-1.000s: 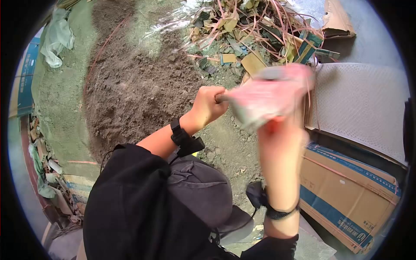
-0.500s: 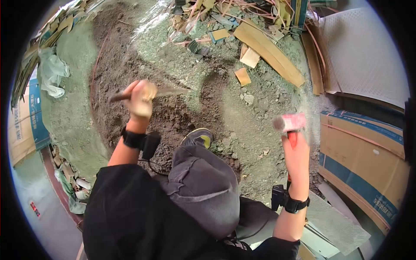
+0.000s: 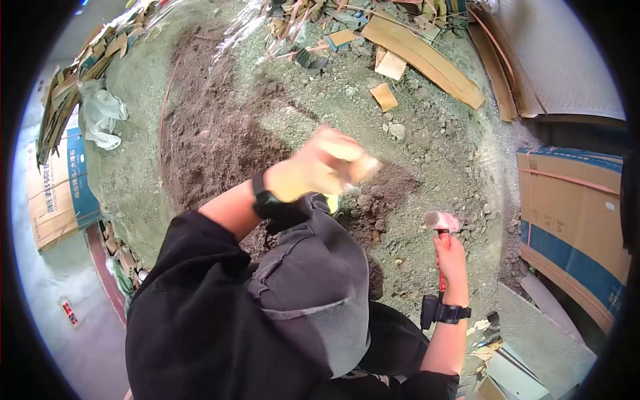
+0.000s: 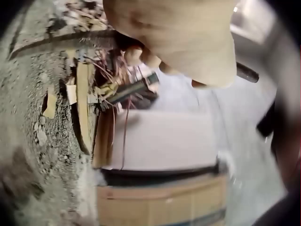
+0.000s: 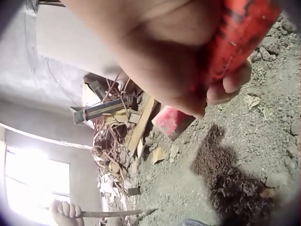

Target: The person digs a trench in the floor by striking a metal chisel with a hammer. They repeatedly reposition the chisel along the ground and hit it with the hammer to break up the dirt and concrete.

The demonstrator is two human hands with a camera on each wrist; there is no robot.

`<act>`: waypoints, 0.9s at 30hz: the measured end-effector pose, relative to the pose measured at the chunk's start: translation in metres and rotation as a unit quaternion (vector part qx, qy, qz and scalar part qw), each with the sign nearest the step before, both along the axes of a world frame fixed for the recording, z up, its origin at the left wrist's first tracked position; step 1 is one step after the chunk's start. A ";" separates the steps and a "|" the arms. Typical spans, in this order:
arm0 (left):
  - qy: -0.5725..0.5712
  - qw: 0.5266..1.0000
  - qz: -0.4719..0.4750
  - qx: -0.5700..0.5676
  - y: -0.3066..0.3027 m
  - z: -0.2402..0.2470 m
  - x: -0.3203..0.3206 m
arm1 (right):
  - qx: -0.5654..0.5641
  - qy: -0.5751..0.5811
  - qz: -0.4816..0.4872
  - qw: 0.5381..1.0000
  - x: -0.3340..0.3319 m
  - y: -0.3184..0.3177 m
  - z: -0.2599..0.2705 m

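Note:
My left hand (image 3: pixel 317 170), blurred, is lifted above the ground near my bent knee. It grips a long, thin steel chisel (image 4: pixel 70 42), whose tapered end reaches out past the fingers in the left wrist view. In the right wrist view the same chisel (image 5: pixel 113 213) lies across the fist, its tip angled over the rubble. On the right, my right hand (image 3: pixel 452 262) holds a hammer (image 3: pixel 443 222) by its red handle (image 5: pixel 240 40). The hammer's head is pinkish and worn, held low over the grey ground. Dark loose soil (image 3: pixel 220 147) is spread in front of me.
Scrap wood, cardboard strips and pink strapping (image 5: pixel 110 141) are heaped ahead. A long brown strip (image 3: pixel 427 60) lies near them. Cardboard boxes (image 3: pixel 573 220) stand at the right, another box (image 3: pixel 60 187) at the left. A shoe (image 3: pixel 332 202) stands on the soil below my left hand.
My left hand passed from near the hammer to the left over the soil, then came back rightward with the chisel. The right hand lowered the hammer toward the right side.

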State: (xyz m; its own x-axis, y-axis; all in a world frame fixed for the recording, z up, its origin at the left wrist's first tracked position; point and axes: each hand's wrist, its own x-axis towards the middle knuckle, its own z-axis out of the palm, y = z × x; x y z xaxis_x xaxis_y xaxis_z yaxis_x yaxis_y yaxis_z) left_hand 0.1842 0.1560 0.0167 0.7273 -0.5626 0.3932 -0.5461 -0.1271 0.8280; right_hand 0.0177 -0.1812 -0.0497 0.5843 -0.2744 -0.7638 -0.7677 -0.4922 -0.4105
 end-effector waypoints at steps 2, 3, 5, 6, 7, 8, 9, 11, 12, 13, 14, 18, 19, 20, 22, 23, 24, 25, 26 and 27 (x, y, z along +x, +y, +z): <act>0.055 0.992 -0.111 0.012 -0.041 -0.021 -0.003 | -0.017 -0.013 0.007 1.000 -0.010 -0.012 -0.004; 0.040 0.986 -0.151 0.055 -0.055 -0.036 -0.006 | -0.033 -0.020 0.017 0.999 -0.015 -0.014 -0.005; 0.018 0.977 -0.169 0.129 -0.084 -0.054 -0.017 | -0.014 -0.007 -0.037 0.999 -0.009 -0.012 0.014; -0.003 0.962 -0.186 0.201 -0.092 -0.057 -0.022 | 0.004 0.009 -0.091 0.996 -0.007 -0.012 0.029; 0.000 0.960 -0.198 0.197 -0.096 -0.061 -0.026 | 0.001 0.015 -0.102 0.995 -0.008 -0.015 0.041; 0.017 0.939 -0.224 0.261 -0.101 -0.063 -0.027 | 0.051 -0.003 -0.155 0.987 -0.009 -0.019 0.052; 0.028 0.912 -0.250 0.324 -0.106 -0.064 -0.028 | 0.101 -0.026 -0.208 0.973 -0.006 -0.025 0.066; 0.025 0.881 -0.284 0.376 -0.114 -0.058 -0.027 | 0.077 -0.085 -0.225 0.968 0.005 -0.024 0.110; 0.043 0.883 -0.276 0.376 -0.117 -0.061 -0.026 | 0.085 -0.125 -0.234 0.960 0.008 -0.028 0.126; 0.060 0.885 -0.267 0.378 -0.121 -0.064 -0.025 | 0.093 -0.167 -0.241 0.951 0.010 -0.031 0.139; 0.030 0.898 -0.242 0.366 -0.126 -0.070 -0.023 | 0.078 -0.203 -0.264 0.940 0.014 -0.029 0.152; 0.055 0.901 -0.202 0.381 -0.147 -0.073 -0.001 | 0.046 -0.309 -0.351 0.883 -0.002 -0.022 0.158; 0.072 0.898 -0.167 0.401 -0.147 -0.078 0.004 | 0.041 -0.335 -0.387 0.858 -0.007 -0.019 0.156; 0.090 0.894 -0.129 0.420 -0.147 -0.081 0.008 | 0.034 -0.351 -0.403 0.845 -0.015 -0.016 0.149; 0.097 0.895 -0.150 0.410 -0.145 -0.079 0.004 | 0.044 -0.338 -0.417 0.842 -0.035 -0.015 0.133; 0.107 0.897 -0.167 0.394 -0.143 -0.077 0.000 | 0.052 -0.327 -0.425 0.843 -0.043 -0.014 0.125; 0.071 0.915 -0.186 0.352 -0.140 -0.083 -0.007 | 0.043 -0.321 -0.454 0.830 -0.046 -0.011 0.116; 0.073 0.915 -0.208 0.338 -0.137 -0.088 -0.014 | 0.046 -0.321 -0.457 0.828 -0.051 -0.011 0.106; 0.058 0.908 -0.222 0.350 -0.138 -0.084 -0.017 | 0.023 -0.294 -0.439 0.849 -0.059 -0.015 0.096; 0.046 0.900 -0.235 0.363 -0.138 -0.081 -0.020 | 0.000 -0.263 -0.421 0.868 -0.065 -0.018 0.087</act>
State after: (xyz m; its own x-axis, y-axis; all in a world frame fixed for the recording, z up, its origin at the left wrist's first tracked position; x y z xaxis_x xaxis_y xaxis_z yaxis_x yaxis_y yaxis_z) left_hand 0.1647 0.0183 -0.0641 0.3519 -0.9012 -0.2531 -0.6140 -0.4263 0.6642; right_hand -0.0474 -0.1988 0.0376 0.4453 -0.7732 -0.4516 -0.5611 0.1521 -0.8137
